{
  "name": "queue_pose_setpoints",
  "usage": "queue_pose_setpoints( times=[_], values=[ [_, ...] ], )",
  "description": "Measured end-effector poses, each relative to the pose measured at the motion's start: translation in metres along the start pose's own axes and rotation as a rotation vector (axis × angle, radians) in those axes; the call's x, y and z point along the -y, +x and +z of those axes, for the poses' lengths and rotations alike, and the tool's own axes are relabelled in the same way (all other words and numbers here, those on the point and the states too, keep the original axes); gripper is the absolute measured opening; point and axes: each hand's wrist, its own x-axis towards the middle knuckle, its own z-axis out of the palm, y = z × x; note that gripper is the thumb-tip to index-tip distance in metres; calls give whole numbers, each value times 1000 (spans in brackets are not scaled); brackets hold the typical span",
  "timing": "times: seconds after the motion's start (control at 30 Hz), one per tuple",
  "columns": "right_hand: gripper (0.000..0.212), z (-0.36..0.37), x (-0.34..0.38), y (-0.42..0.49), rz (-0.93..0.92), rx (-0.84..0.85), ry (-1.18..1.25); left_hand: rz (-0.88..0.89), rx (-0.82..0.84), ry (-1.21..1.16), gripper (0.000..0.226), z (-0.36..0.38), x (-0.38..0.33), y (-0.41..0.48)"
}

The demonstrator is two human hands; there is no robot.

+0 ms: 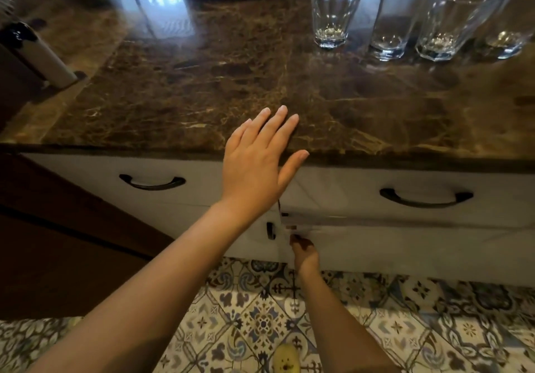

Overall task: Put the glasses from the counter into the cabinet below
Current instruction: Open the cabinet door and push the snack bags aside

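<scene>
A dark brown marble counter (202, 83) tops white cabinetry, above a floor of blue and white patterned tiles (260, 323).

The left hand's fingers (272, 125) are straight and close together, thumb angled out to the side, palm down over the counter's front edge. The left hand (254, 167) is flat; whether it rests on the stone or hovers just above it cannot be told. Its bare forearm runs back toward the lower left.

Below, the right hand (304, 252) reaches down to the upper corner of the right cabinet door (405, 251). Its fingertips are curled at the door's edge, apparently gripping the edge or a small pull there, too dark to tell which. The door appears slightly ajar.

Four clear, empty glasses stand upright in a row at the counter's far right: a short glass (333, 10), a tall glass (396, 19), a wide glass (454, 19) and an edge glass (512, 25), partly cut off.

Two drawers above the doors carry curved black handles (152, 182). A white cylinder (49, 60) with a black top stands at far left.
</scene>
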Motion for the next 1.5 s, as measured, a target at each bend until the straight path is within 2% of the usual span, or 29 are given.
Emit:
queue_pose_setpoints(
  times=[0.23, 0.37, 0.63, 0.77, 0.87, 1.07, 1.17, 1.3, 1.4, 1.5],
  values=[
    [30, -18, -41, -29, 90, 32, 16, -33, 141, -51, 61, -14, -8, -1],
    [28, -36, -62, -52, 73, 76, -19, -61, 228, -89, 59, -22, -16, -3],
    [8, -96, -110, -110, 43, 145, -132, 157, 405, -196, 66, -32, -93, -13],
    [6, -131, -130, -130, 15, 170, -212, 141, 418, -155, 69, -28, -122, -4],
    [16, -158, -145, -146, 28, 168, -229, 102, 409, -134, 70, -24, -137, -5],
    [37, -223, -172, -180, 111, 87, -281, -6, 348, -201, 70, -21, -156, -9],
    [40, -263, -182, -196, 114, 40, -283, -31, 301, -231, 69, -16, -158, -11],
    [56, -310, -162, -201, 155, -131, -146, -53, 245, -233, 70, -10, -161, -12],
    [55, -336, -124, -195, 76, -247, -111, -61, 213, -241, 69, -7, -164, -13],
    [45, -350, -110, -184, -106, -327, -279, -62, 196, -237, 69, -5, -167, -15]
  ],
)
